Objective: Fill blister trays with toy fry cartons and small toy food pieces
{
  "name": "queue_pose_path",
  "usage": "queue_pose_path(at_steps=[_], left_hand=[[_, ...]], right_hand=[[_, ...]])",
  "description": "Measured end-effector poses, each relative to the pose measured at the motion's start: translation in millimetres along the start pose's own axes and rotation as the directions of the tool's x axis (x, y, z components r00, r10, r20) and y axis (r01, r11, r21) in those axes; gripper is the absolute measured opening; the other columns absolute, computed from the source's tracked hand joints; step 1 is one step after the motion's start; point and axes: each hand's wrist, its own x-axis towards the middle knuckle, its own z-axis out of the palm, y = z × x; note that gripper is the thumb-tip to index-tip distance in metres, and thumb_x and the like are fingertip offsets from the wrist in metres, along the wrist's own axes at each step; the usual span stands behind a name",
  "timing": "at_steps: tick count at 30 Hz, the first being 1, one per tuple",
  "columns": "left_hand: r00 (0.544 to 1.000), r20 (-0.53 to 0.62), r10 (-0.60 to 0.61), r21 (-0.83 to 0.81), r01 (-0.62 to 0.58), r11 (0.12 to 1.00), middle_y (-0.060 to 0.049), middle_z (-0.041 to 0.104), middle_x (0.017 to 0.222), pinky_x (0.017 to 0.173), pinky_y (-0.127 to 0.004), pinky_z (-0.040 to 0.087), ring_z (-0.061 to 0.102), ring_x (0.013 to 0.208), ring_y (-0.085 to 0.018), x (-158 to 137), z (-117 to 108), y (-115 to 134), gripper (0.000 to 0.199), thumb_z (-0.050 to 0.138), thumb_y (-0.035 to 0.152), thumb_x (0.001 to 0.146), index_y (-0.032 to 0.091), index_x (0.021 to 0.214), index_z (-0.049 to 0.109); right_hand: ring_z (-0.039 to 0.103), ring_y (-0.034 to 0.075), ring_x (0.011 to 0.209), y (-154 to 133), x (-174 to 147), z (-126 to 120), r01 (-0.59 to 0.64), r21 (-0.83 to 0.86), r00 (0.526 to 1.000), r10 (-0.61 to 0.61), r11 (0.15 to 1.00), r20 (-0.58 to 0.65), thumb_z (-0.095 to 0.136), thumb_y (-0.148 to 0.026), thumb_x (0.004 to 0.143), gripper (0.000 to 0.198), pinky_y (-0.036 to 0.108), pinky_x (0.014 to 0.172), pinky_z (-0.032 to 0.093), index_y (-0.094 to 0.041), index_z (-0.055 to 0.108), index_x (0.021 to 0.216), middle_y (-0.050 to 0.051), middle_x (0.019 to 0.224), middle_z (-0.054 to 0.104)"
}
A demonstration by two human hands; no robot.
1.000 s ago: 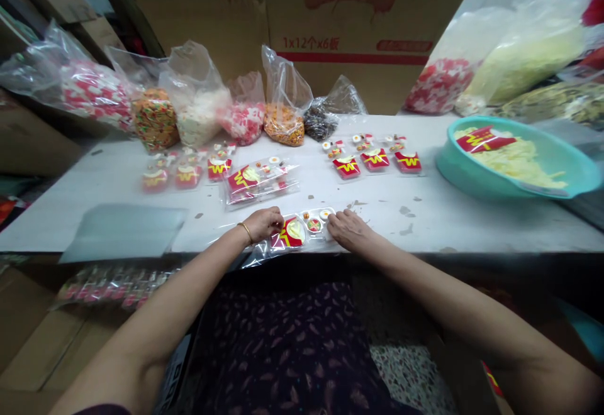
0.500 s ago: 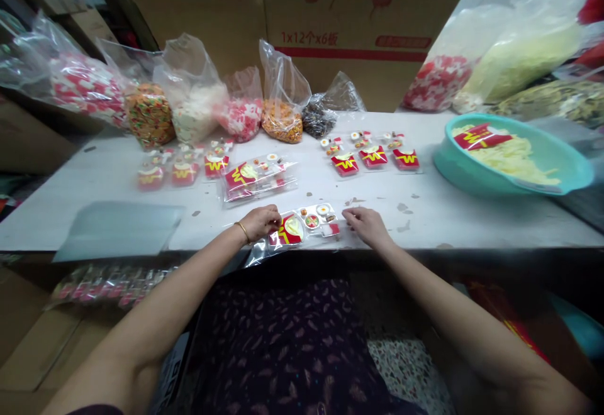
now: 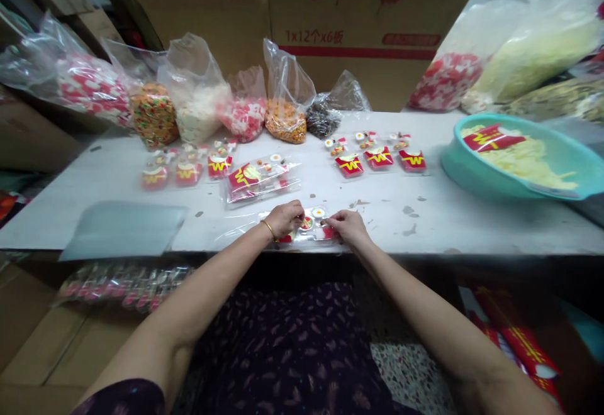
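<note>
A clear plastic packet [image 3: 309, 236] lies at the table's front edge between my hands. In it show a small fried egg piece [image 3: 318, 212], a round pizza-like piece [image 3: 306, 222] and a red-and-white piece [image 3: 324, 233]. My left hand [image 3: 287, 219], with a bracelet at the wrist, is closed in a pinch over the packet's left part and covers most of the red fries pouch there. My right hand [image 3: 350, 226] pinches at the packet's right end, beside a tiny brown piece. What either hand's fingertips hold is hidden or too small to name.
Behind the packet lies a stack of filled packets [image 3: 255, 179]; more filled packets stand left and right [image 3: 377, 157]. Plastic sheets [image 3: 125, 229] lie left. Bags of small pieces [image 3: 285, 119] line the back. A turquoise basin [image 3: 495, 173] of pale strips stands right.
My left hand has moved right over the packet, covering the fries pouch. My right hand has come left, from beside the packet onto its right end. The view has shifted slightly.
</note>
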Motion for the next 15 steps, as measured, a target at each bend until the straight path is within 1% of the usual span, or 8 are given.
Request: queue_pose_path(at_steps=[2, 3, 6, 7, 9, 12, 14, 15], left_hand=[[1.0, 0.003, 0.015, -0.014, -0.015, 1.0, 0.0, 0.048, 0.071, 0.062, -0.021, 0.038, 0.046, 0.065, -0.01, 7.2, 4.2, 6.5, 0.012, 0.047, 0.006, 0.065, 0.016, 0.064, 0.054], [0.999, 0.002, 0.034, -0.031, -0.034, 0.999, 0.0, 0.048, 0.071, 0.063, -0.022, 0.039, 0.046, 0.065, -0.011, 11.0, 6.7, 10.6, 0.012, 0.047, 0.006, 0.065, 0.016, 0.064, 0.054], [0.993, -0.024, 0.111, -0.091, -0.113, 0.989, -0.001, 0.048, 0.071, 0.064, -0.022, 0.04, 0.047, 0.067, -0.011, 23.0, 16.2, 23.6, 0.011, 0.047, 0.007, 0.066, 0.015, 0.064, 0.054], [0.991, -0.039, 0.128, -0.108, -0.132, 0.985, -0.002, 0.049, 0.071, 0.064, -0.023, 0.04, 0.047, 0.068, -0.012, 26.8, 19.8, 27.2, 0.011, 0.047, 0.006, 0.066, 0.015, 0.064, 0.054], [0.987, -0.058, 0.147, -0.129, -0.153, 0.98, -0.002, 0.049, 0.071, 0.064, -0.023, 0.041, 0.047, 0.068, -0.012, 33.3, 26.5, 31.7, 0.011, 0.047, 0.006, 0.067, 0.015, 0.064, 0.054], [0.987, -0.054, 0.15, -0.14, -0.156, 0.978, -0.002, 0.051, 0.072, 0.064, -0.023, 0.042, 0.048, 0.067, -0.011, 35.4, 31.9, 29.5, 0.011, 0.047, 0.009, 0.07, 0.015, 0.065, 0.056], [0.989, -0.086, 0.123, -0.158, -0.136, 0.978, -0.004, 0.054, 0.077, 0.067, -0.024, 0.043, 0.05, 0.071, -0.012, 27.8, 28.7, 22.3, 0.012, 0.048, 0.011, 0.073, 0.014, 0.073, 0.059], [0.987, -0.128, 0.095, -0.182, -0.118, 0.976, -0.005, 0.055, 0.083, 0.068, -0.025, 0.044, 0.051, 0.073, -0.011, 20.5, 24.3, 17.3, 0.015, 0.048, 0.012, 0.074, 0.014, 0.082, 0.06]], right_hand=[[0.039, 0.007, 0.031, -3.8, -4.0, 3.6, -0.08, 0.078, 0.995, 0.075, 0.994, 0.062, 0.064, -0.032, 0.055, 0.018, 0.019, 0.031, 0.027, -0.017, 0.053, 0.057, -0.006, 0.035, 0.044], [0.039, 0.007, 0.03, -5.5, -5.8, 5.9, -0.101, 0.108, 0.989, 0.088, 0.989, 0.117, 0.064, -0.031, 0.054, 0.018, 0.019, 0.031, 0.027, -0.017, 0.052, 0.056, -0.006, 0.034, 0.044], [0.042, 0.007, 0.033, -8.7, -10.0, 15.1, -0.097, 0.2, 0.954, 0.034, 0.975, 0.296, 0.063, -0.022, 0.05, 0.013, 0.019, 0.035, 0.033, -0.016, 0.052, 0.051, -0.006, 0.036, 0.047], [0.043, 0.007, 0.035, -9.2, -11.0, 18.8, -0.098, 0.232, 0.942, 0.015, 0.968, 0.336, 0.063, -0.02, 0.049, 0.012, 0.019, 0.037, 0.035, -0.016, 0.051, 0.051, -0.006, 0.037, 0.048], [0.044, 0.008, 0.035, -9.3, -12.7, 26.1, -0.111, 0.264, 0.935, 0.011, 0.958, 0.355, 0.061, -0.018, 0.049, 0.011, 0.019, 0.038, 0.037, -0.017, 0.051, 0.051, -0.006, 0.038, 0.048], [0.044, 0.008, 0.035, -7.1, -13.1, 30.7, -0.093, 0.223, 0.947, 0.018, 0.97, 0.32, 0.059, -0.018, 0.054, 0.01, 0.02, 0.038, 0.037, -0.017, 0.05, 0.051, -0.005, 0.037, 0.048], [0.045, 0.009, 0.035, -4.8, -10.6, 24.7, -0.073, 0.142, 0.95, 0.025, 0.987, 0.312, 0.057, -0.021, 0.06, 0.006, 0.021, 0.039, 0.039, -0.016, 0.054, 0.057, -0.004, 0.039, 0.05], [0.046, 0.01, 0.036, -4.0, -8.6, 18.5, -0.06, 0.084, 0.956, 0.033, 0.995, 0.291, 0.055, -0.022, 0.064, 0.007, 0.022, 0.04, 0.04, -0.016, 0.057, 0.063, -0.003, 0.041, 0.052]])
